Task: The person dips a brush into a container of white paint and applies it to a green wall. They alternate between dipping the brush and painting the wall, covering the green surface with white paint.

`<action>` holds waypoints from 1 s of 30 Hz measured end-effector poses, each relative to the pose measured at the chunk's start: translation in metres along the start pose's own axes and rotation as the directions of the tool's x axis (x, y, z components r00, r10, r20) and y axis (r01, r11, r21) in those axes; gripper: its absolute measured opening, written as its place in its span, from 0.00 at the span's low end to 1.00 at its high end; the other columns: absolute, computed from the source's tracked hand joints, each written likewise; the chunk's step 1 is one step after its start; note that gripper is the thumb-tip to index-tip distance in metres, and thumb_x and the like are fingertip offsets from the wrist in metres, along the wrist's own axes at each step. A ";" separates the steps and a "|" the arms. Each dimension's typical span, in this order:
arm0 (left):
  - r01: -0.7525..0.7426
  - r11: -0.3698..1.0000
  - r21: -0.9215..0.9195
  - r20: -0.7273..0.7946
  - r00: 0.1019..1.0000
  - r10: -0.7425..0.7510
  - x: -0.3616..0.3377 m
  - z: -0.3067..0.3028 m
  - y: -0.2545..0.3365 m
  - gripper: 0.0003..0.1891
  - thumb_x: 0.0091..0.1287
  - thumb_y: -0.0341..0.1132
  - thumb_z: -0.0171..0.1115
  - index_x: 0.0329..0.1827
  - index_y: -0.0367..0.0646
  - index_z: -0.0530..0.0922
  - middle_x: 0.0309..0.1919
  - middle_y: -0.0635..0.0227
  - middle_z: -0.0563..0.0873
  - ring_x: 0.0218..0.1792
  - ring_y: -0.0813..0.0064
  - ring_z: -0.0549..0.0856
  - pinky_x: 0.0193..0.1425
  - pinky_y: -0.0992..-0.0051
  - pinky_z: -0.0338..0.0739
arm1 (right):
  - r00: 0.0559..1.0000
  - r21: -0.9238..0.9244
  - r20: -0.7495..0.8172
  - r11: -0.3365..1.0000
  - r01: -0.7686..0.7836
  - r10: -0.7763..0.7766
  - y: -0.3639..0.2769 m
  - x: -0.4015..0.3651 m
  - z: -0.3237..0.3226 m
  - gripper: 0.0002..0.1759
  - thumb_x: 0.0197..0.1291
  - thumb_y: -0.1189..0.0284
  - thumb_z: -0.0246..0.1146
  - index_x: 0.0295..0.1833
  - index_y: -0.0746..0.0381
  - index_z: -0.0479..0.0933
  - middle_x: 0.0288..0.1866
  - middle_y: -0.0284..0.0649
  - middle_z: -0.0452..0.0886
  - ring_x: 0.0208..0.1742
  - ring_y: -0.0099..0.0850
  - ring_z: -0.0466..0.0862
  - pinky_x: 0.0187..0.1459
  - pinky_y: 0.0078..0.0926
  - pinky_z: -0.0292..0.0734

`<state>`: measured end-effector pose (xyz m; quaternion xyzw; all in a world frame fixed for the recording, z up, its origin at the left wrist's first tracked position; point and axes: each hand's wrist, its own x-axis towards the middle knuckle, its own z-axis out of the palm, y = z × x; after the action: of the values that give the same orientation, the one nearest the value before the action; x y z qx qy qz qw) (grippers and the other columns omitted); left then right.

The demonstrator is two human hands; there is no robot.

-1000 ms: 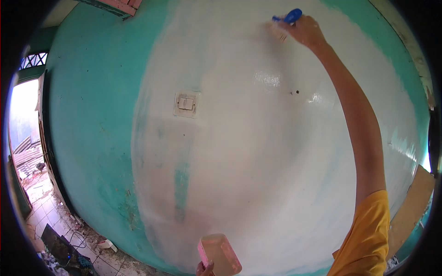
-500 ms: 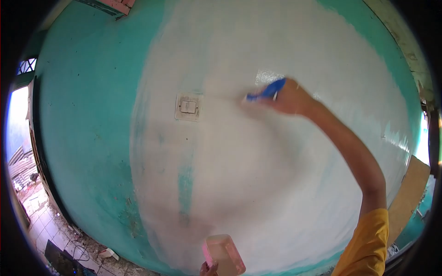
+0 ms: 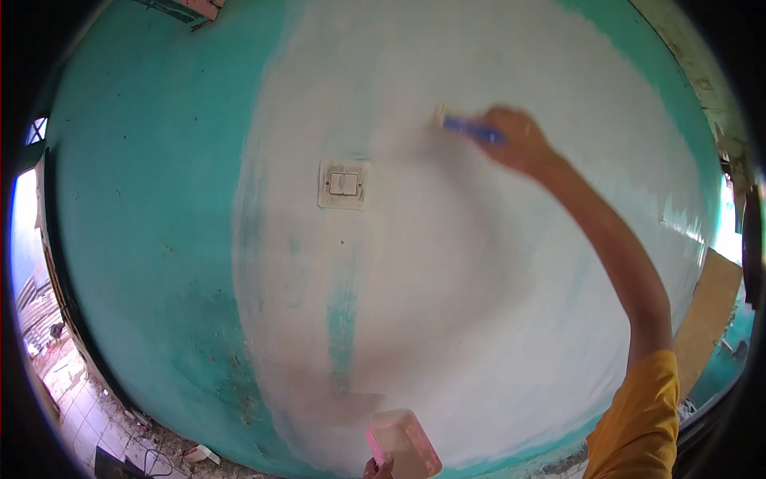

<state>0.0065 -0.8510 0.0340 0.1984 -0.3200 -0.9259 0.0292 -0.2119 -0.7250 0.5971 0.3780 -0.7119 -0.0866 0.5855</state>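
Head view: grips a blue-handled brush (image 3: 467,128) in the clenched right hand (image 3: 519,144), bristles against the white patch (image 3: 495,319), up and right of the light switch (image 3: 343,184). Holds a pink tub (image 3: 403,445) low at the bottom edge, left hand (image 3: 375,469) closed round its lower end. Around the white, turquoise wall (image 3: 159,199). Far left, a doorway (image 3: 32,319) onto a littered tile floor (image 3: 80,399); far right, a brown board (image 3: 706,319).

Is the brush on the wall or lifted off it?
On it: bristles of the brush meet the white wall; the right hand grips its blue handle.
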 end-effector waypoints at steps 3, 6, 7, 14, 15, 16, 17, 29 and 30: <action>0.014 1.000 0.020 0.006 1.000 -0.014 -0.002 -0.007 0.001 0.39 0.66 0.39 0.69 0.77 0.37 0.61 0.39 0.71 0.65 0.32 0.77 0.66 0.32 0.80 0.61 | 0.948 0.250 0.285 0.966 0.070 -0.142 -0.049 -0.052 -0.003 0.15 0.62 0.54 0.65 0.47 0.50 0.86 0.38 0.45 0.85 0.45 0.43 0.84 0.52 0.40 0.79; 0.020 0.999 0.033 0.009 1.000 -0.020 -0.004 -0.010 0.000 0.38 0.66 0.39 0.69 0.77 0.37 0.62 0.39 0.71 0.66 0.32 0.77 0.66 0.32 0.80 0.61 | 0.945 0.250 0.327 0.962 -0.111 0.024 -0.034 -0.032 -0.007 0.14 0.63 0.56 0.66 0.49 0.48 0.87 0.41 0.41 0.86 0.41 0.40 0.85 0.48 0.35 0.79; 0.020 0.999 0.036 0.008 1.000 -0.020 -0.003 -0.012 -0.001 0.38 0.66 0.39 0.69 0.76 0.37 0.62 0.39 0.71 0.66 0.32 0.77 0.66 0.32 0.80 0.61 | 0.950 0.253 0.304 0.955 -0.157 0.076 -0.028 -0.011 -0.015 0.13 0.62 0.57 0.68 0.48 0.50 0.87 0.41 0.40 0.87 0.40 0.37 0.85 0.46 0.30 0.79; -0.012 0.999 0.034 0.009 1.000 0.012 0.009 -0.008 -0.007 0.37 0.66 0.40 0.69 0.76 0.38 0.63 0.38 0.71 0.66 0.31 0.77 0.66 0.31 0.80 0.61 | 0.973 -0.346 -0.186 0.918 -0.196 0.138 0.079 0.131 -0.027 0.23 0.66 0.45 0.59 0.51 0.50 0.86 0.36 0.43 0.87 0.41 0.46 0.86 0.48 0.39 0.81; -0.019 0.999 0.034 0.002 1.000 0.019 0.009 -0.008 -0.007 0.37 0.66 0.40 0.69 0.75 0.38 0.63 0.38 0.71 0.66 0.31 0.78 0.66 0.31 0.80 0.61 | 0.973 -0.337 -0.187 0.921 -0.194 0.137 0.074 0.129 -0.023 0.23 0.66 0.45 0.59 0.51 0.50 0.86 0.36 0.43 0.87 0.41 0.46 0.86 0.48 0.39 0.81; -0.025 0.999 0.037 -0.007 1.000 0.025 0.009 -0.010 -0.008 0.37 0.66 0.40 0.69 0.75 0.38 0.63 0.38 0.71 0.66 0.31 0.78 0.66 0.31 0.80 0.61 | 0.960 -0.266 -0.253 0.946 -0.185 0.116 0.069 0.123 -0.017 0.24 0.66 0.45 0.57 0.48 0.52 0.86 0.37 0.46 0.87 0.41 0.47 0.86 0.47 0.42 0.80; -0.032 0.999 0.039 -0.016 0.999 0.033 0.008 -0.011 -0.008 0.37 0.66 0.40 0.69 0.75 0.39 0.64 0.37 0.71 0.66 0.31 0.78 0.66 0.31 0.80 0.61 | 0.942 -0.194 -0.321 0.966 -0.169 0.100 0.064 0.115 -0.011 0.25 0.67 0.45 0.56 0.45 0.54 0.85 0.38 0.49 0.86 0.41 0.48 0.85 0.47 0.45 0.80; -0.076 0.989 0.128 -0.074 0.994 0.086 0.001 -0.008 -0.014 0.35 0.66 0.41 0.69 0.74 0.40 0.66 0.36 0.72 0.66 0.31 0.78 0.66 0.30 0.79 0.61 | 0.979 0.009 0.197 0.999 -0.049 0.046 -0.012 0.017 0.013 0.40 0.62 0.31 0.49 0.35 0.58 0.85 0.31 0.51 0.85 0.36 0.49 0.85 0.44 0.44 0.81; -0.072 0.987 0.145 -0.077 0.993 0.084 0.000 -0.010 -0.014 0.35 0.66 0.41 0.69 0.74 0.40 0.66 0.36 0.72 0.66 0.30 0.78 0.66 0.30 0.79 0.61 | 0.991 0.044 0.030 0.990 -0.132 0.131 -0.004 0.035 -0.006 0.43 0.60 0.30 0.50 0.28 0.63 0.84 0.30 0.52 0.85 0.36 0.50 0.86 0.45 0.43 0.81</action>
<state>0.0108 -0.8456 0.0186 0.2255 -0.3910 -0.8900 0.0647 -0.2061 -0.7478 0.6234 0.3423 -0.7450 -0.0368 0.5714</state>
